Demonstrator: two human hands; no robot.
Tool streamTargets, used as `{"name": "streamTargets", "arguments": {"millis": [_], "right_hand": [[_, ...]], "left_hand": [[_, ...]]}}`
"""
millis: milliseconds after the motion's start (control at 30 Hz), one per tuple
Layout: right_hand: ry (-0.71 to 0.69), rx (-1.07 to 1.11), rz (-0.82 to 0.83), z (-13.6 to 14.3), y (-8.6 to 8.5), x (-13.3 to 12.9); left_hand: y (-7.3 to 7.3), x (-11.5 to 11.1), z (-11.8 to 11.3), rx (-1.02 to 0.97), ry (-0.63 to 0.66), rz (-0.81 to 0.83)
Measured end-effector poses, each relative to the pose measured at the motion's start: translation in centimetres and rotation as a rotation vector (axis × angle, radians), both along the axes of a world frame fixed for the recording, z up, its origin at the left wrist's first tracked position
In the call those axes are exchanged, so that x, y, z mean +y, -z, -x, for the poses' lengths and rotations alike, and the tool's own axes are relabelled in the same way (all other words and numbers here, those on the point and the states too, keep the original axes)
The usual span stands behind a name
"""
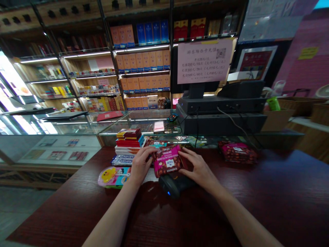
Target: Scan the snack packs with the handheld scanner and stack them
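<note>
Between my hands is a maroon and pink hazelnut chocolate bar (167,162), its wrapper print upside down to me. My left hand (141,164) is closed on its left edge. My right hand (199,168) grips the right edge, thumb below and fingers above. Just under the bar, a black handheld barcode scanner (171,188) with a blue light lies on the counter. Left of my left hand stands a stack of chocolate boxes and bars (128,141). In front of that stack is a toy pack with a yellow duck (108,175). Another similar wrapper (157,143) shows partly behind the bar.
More chocolate packs (238,151) are piled at the right on the dark wooden counter (231,206). Behind are a glass display case (136,118) and a register monitor with a paper sign (202,63), with cables hanging down. Stocked shelves (144,72) line the back wall.
</note>
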State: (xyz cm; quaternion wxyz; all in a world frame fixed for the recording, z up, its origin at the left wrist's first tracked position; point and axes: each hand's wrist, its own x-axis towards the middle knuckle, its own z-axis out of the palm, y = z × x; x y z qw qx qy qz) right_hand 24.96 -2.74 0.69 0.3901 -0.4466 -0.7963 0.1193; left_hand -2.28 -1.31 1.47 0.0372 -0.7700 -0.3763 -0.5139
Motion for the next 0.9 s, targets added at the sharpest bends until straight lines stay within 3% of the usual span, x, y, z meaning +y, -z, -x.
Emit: {"name": "streamTargets", "arguments": {"millis": [233, 633, 900], "right_hand": [[0.051, -0.101, -0.159, -0.6, -0.5, -0.2], [0.134, -0.18, -0.261, -2.4, -2.5, -0.1], [0.222, -0.202, -0.279, -5.6, -3.5, -1.0]], "left_hand": [[-0.2, 0.3, -0.7, -0.009, 0.042, 0.024], [-3.1, -0.4, -2.0, -0.053, 0.149, 0.306], [-4.8, -1.0, -5.5, 0.186, 0.127, 0.24]]}}
